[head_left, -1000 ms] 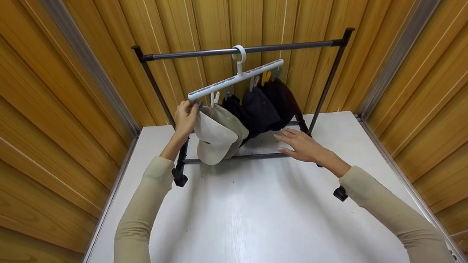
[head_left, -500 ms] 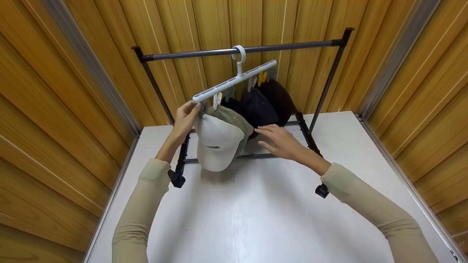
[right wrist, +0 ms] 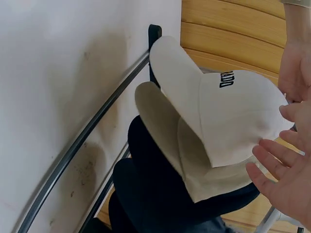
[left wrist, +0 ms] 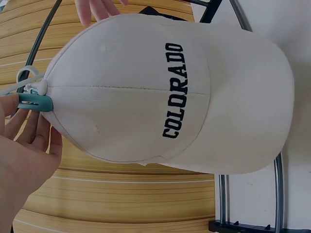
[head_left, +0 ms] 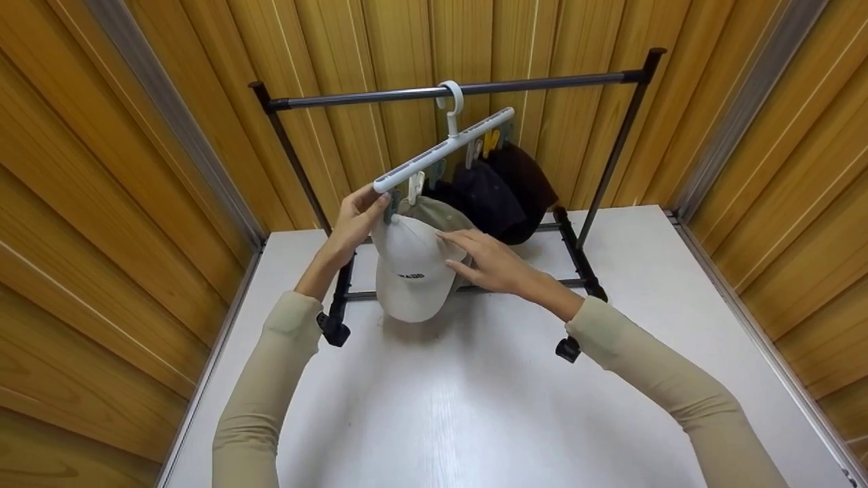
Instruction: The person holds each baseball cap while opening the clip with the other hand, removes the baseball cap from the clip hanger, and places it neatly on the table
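Note:
A white cap (left wrist: 121,87) with dark "COLORADO" lettering hangs from a teal clip (left wrist: 36,102) at the near end of a white clip hanger (head_left: 444,147). My left hand (head_left: 356,217) pinches that clip between thumb and fingers. My right hand (head_left: 495,263) has its fingers extended at the right side of the cap's crown; in the right wrist view the fingertips appear to touch it. Behind hangs an olive cap (head_left: 441,212), partly hidden, from a white clip (head_left: 416,188). Further back are dark navy caps (head_left: 494,196) and a dark maroon one (head_left: 529,173).
The hanger's hook loops over the top bar (head_left: 542,85) of a black rack. Lower rails and black feet (head_left: 334,332) stand on a white surface (head_left: 407,400). Wood-panelled walls (head_left: 115,224) enclose three sides. A yellow clip (head_left: 491,144) sits near the hanger's far end.
My right hand has moved left from beside the dark caps to the white cap. The hanger's near end and white cap have shifted right with my left hand, and the cap's lettering faces forward.

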Motion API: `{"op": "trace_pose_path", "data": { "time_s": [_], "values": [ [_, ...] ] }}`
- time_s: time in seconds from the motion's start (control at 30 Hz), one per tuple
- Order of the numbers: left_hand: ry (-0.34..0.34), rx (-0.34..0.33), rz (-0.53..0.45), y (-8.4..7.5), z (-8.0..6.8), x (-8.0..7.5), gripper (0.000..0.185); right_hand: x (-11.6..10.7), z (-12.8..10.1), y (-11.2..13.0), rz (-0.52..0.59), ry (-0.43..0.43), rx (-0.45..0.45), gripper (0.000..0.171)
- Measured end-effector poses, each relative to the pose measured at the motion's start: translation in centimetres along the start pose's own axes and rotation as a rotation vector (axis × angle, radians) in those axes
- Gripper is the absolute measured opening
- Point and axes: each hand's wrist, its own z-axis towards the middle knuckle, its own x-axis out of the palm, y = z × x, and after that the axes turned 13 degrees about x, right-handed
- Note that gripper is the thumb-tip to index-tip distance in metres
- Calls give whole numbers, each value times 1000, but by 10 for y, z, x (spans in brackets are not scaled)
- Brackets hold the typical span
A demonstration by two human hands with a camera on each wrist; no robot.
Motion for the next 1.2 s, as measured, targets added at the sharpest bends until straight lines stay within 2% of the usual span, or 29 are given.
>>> {"op": "trace_pose_path", "data": {
  "time_s": [0.27, 0.4, 0.53, 0.67, 0.93, 1.07, 1.2],
  "values": [
    [87, -42, 3, 2, -2, 0, 42, 13, 9, 7, 20, -60, -20, 56],
    [111, -56, 7, 3, -2, 0, 41, 14, 15, 10, 41, -57, 13, 57],
    [110, -66, -3, 4, -2, 0, 42, 16, 23, 14, 91, -46, 27, 55],
    [113, -69, -9, 4, -2, 1, 41, 18, 32, 15, 196, -63, 14, 49],
    [101, -60, -8, 5, 1, 2, 39, 22, 48, 17, 402, -41, 104, 23],
    [68, -29, 11, 7, 1, 3, 36, 25, 52, 17, 485, -9, 114, 22],
    [47, 11, 14, 9, 1, 3, 31, 27, 53, 18, 510, 15, 124, 26]
  ]
}}
